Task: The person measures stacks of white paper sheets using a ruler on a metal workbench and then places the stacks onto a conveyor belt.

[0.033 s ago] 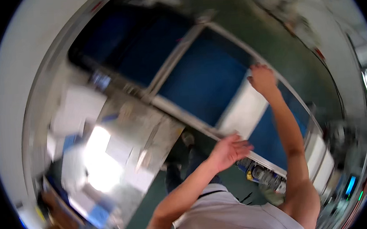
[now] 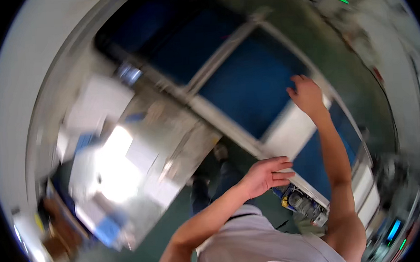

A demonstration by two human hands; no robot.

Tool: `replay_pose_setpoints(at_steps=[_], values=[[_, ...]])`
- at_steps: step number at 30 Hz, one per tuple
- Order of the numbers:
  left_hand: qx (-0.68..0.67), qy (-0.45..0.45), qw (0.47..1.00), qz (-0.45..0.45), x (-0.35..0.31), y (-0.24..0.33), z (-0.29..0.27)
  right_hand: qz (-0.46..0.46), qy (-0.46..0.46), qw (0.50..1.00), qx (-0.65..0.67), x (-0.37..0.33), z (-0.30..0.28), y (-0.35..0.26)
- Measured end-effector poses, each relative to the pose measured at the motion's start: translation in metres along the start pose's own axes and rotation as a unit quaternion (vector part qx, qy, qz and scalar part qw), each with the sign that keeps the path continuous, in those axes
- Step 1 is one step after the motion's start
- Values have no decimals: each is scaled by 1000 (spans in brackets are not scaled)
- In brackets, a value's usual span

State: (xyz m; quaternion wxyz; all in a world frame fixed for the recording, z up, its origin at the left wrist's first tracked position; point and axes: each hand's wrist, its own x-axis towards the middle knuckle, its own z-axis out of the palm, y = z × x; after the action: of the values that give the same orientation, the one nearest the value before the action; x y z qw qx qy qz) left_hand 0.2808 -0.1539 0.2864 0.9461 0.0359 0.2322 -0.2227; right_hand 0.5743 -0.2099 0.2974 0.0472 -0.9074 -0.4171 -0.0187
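A blue conveyor belt (image 2: pixel 248 84) in a pale metal frame runs from the upper left to the right. Across it lies a white flat strip (image 2: pixel 292 130), between my two hands. My left hand (image 2: pixel 269 175) is over the near rail by the strip's near end, with its fingers spread and nothing in them. At the strip's far end is my right hand (image 2: pixel 309 95), thumb apart and fingers slightly bent, with nothing seen in it. Whether its palm touches the strip or the belt I cannot tell.
A motor (image 2: pixel 300 201) with machine parts sits under the near rail. To the left stands a worktable (image 2: pixel 182 155) bearing white sheets and a blue item (image 2: pixel 110 229), under strong glare. Dark blue belt sections (image 2: pixel 192 47) continue at the upper left. A cable (image 2: pixel 385 89) runs along the right.
The conveyor and worktable have shifted slightly right in view as my head turned. My left hand's fingers show more stretched out. My right hand stays by the strip's far end.
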Motion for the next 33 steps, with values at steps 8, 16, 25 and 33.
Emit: replay_pose_setpoints(at_steps=[8,16,25,33], values=[[524,543,517,405,-227,-25,-275,-393,-237,856,237,-117,197,-383],[730,535,312,289,-283,48,-416,-399,-269,868,120,-123,283,-407],[677,596,355,246,-305,82,-452,-323,-341,868,161,-99,275,-385],[725,593,226,269,-335,53,-493,-62,-361,824,433,-70,262,-403]])
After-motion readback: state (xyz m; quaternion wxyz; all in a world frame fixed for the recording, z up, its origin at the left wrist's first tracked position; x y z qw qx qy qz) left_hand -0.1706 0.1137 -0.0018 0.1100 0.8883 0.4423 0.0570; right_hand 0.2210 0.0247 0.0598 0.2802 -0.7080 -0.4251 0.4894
